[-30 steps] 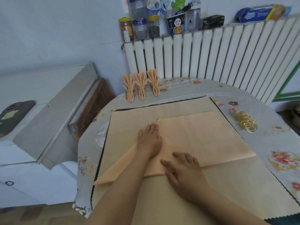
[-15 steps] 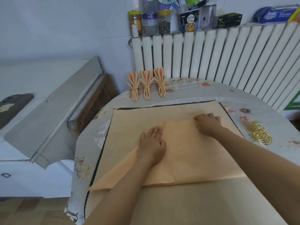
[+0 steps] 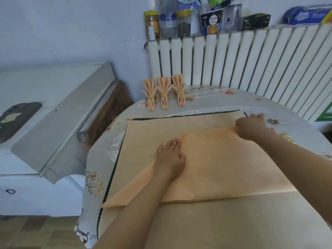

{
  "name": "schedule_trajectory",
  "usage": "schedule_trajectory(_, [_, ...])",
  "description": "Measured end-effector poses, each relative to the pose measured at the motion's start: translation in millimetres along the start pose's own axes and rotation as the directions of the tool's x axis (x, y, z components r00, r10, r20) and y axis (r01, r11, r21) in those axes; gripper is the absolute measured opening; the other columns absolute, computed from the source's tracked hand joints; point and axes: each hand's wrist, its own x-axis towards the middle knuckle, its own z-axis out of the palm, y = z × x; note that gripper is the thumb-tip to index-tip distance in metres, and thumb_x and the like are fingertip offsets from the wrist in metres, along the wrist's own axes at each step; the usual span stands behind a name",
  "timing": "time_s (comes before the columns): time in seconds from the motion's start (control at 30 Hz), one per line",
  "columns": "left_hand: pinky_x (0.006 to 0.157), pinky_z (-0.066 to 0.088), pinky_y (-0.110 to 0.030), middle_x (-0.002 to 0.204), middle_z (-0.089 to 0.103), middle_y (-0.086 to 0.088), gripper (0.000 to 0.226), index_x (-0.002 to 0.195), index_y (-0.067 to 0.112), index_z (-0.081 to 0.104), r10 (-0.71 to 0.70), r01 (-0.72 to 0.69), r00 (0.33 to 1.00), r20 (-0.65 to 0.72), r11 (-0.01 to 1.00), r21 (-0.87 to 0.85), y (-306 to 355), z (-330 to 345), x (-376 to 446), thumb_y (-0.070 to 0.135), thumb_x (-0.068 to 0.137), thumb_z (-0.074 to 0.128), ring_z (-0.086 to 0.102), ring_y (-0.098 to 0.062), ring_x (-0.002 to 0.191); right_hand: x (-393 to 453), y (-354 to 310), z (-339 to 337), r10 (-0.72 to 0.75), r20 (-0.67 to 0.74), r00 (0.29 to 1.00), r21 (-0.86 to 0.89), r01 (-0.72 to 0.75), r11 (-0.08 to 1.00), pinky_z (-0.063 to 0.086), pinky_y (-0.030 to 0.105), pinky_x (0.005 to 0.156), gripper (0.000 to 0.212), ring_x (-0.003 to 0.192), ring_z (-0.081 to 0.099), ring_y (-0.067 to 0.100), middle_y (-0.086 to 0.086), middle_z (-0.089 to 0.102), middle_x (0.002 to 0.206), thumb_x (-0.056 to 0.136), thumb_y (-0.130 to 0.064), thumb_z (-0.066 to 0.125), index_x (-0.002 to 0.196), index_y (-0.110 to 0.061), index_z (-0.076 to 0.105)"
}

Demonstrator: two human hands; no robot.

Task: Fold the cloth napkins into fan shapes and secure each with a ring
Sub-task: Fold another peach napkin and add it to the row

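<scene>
A peach cloth napkin [image 3: 226, 164] lies folded on a tan mat [image 3: 179, 126] on the round table. My left hand [image 3: 171, 158] presses flat on the napkin's left part, fingers straight. My right hand [image 3: 251, 127] pinches the napkin's far right corner, fingers curled, near the mat's far right corner. Three finished fan napkins [image 3: 163, 93], each with a gold ring, stand in a row at the table's far left. Gold rings [image 3: 286, 137] lie to the right, mostly hidden behind my right forearm.
The table carries a floral plastic cover [image 3: 212, 97]. A white radiator [image 3: 233, 58] stands behind it, with jars, bottles and boxes [image 3: 183, 23] on top. A white cabinet [image 3: 53, 112] is to the left, with a wooden piece [image 3: 107, 114] between it and the table.
My right hand moved from the napkin's near edge to its far right corner and took hold of it. My left hand stayed pressed in place. The camera tilted slightly.
</scene>
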Motion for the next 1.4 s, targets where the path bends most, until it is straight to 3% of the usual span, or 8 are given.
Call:
schedule_trajectory(0.07, [0.118, 0.000, -0.039, 0.160, 0.008, 0.005, 0.057, 0.153, 0.020, 0.013, 0.003, -0.003, 1.000, 0.002, 1.000, 0.000, 0, -2, 1, 0.032, 0.099, 0.026, 0.003, -0.007, 0.146, -21, 7, -7, 0.009, -0.107, 0.994, 0.037, -0.005, 0.999, 0.026, 0.031, 0.075, 0.021, 0.074, 0.048, 0.019, -0.002, 0.057, 0.077, 0.089, -0.011, 0.041, 0.090, -0.019, 0.060])
schedule_trajectory(0.2, [0.118, 0.002, -0.039, 0.160, 0.010, 0.004, 0.056, 0.152, 0.018, 0.015, 0.008, -0.008, 1.000, -0.007, 1.000, -0.008, 6, -2, -2, 0.031, 0.099, 0.027, 0.004, -0.009, 0.146, -75, -5, 1, -0.009, -0.397, 0.918, 0.245, 0.116, 0.963, 0.032, 0.029, 0.063, 0.019, 0.077, 0.058, 0.027, 0.005, 0.068, 0.088, 0.090, -0.014, 0.047, 0.096, -0.017, 0.065])
schedule_trajectory(0.37, [0.116, -0.003, -0.032, 0.158, 0.020, 0.000, 0.053, 0.149, 0.013, 0.026, 0.086, -0.086, 0.994, -0.066, 0.996, 0.006, 9, -2, -5, 0.027, 0.098, 0.025, 0.010, -0.011, 0.146, -126, -55, 33, -0.025, -0.613, 0.790, 0.394, 0.333, 0.857, 0.046, 0.033, 0.053, 0.013, 0.054, 0.062, 0.028, 0.003, 0.065, 0.058, 0.060, -0.007, 0.079, 0.064, -0.015, 0.071])
schedule_trajectory(0.67, [0.117, 0.017, -0.034, 0.154, 0.029, -0.010, 0.082, 0.149, 0.016, 0.027, 0.212, -0.214, 0.977, -0.035, 0.972, -0.100, 7, -1, -4, 0.054, 0.079, 0.008, 0.025, -0.021, 0.143, -166, -106, 66, 0.000, -0.617, 0.787, 0.505, 0.396, 0.767, 0.043, 0.026, 0.053, 0.010, 0.058, 0.059, 0.021, -0.006, 0.061, 0.063, 0.064, -0.029, 0.069, 0.070, -0.027, 0.076])
schedule_trajectory(0.83, [0.115, 0.010, -0.032, 0.158, 0.018, -0.005, 0.054, 0.149, 0.035, 0.022, 0.261, -0.262, 0.965, 0.017, 0.965, 0.022, 4, -3, -4, 0.048, 0.098, 0.032, 0.013, -0.019, 0.146, -176, -113, 68, -0.026, -0.616, 0.787, 0.501, 0.417, 0.758, 0.046, 0.025, 0.054, 0.016, 0.061, 0.056, 0.019, -0.006, 0.059, 0.066, 0.075, -0.032, 0.061, 0.073, -0.026, 0.076])
schedule_trajectory(0.97, [0.115, 0.009, -0.031, 0.158, 0.019, -0.002, 0.064, 0.147, 0.040, 0.028, 0.260, -0.260, 0.965, 0.031, 0.965, 0.020, 4, -2, -6, 0.059, 0.086, 0.021, 0.012, -0.018, 0.146, -180, -115, 66, -0.029, -0.639, 0.769, 0.466, 0.417, 0.780, 0.045, 0.025, 0.053, 0.030, 0.061, 0.055, 0.019, -0.005, 0.058, 0.066, 0.080, -0.036, 0.048, 0.073, -0.025, 0.075])
schedule_trajectory(1.13, [0.116, 0.010, -0.034, 0.158, 0.020, -0.001, 0.047, 0.143, 0.042, 0.035, 0.263, -0.264, 0.965, 0.017, 0.964, 0.032, 4, -2, -5, 0.051, 0.097, 0.037, 0.012, -0.018, 0.146, -189, -117, 62, -0.032, -0.632, 0.774, 0.443, 0.395, 0.805, 0.044, 0.027, 0.056, 0.031, 0.064, 0.054, 0.020, -0.004, 0.059, 0.069, 0.081, -0.037, 0.047, 0.075, -0.023, 0.075])
schedule_trajectory(1.4, [0.115, 0.011, -0.034, 0.157, 0.023, 0.001, 0.051, 0.139, 0.043, 0.041, 0.246, -0.246, 0.969, 0.002, 0.969, -0.004, 3, -3, -6, 0.060, 0.091, 0.038, 0.015, -0.016, 0.145, -198, -115, 67, -0.069, -0.660, 0.748, 0.381, 0.412, 0.828, 0.040, 0.029, 0.059, 0.025, 0.068, 0.053, 0.019, -0.007, 0.060, 0.071, 0.077, -0.028, 0.048, 0.076, -0.027, 0.074])
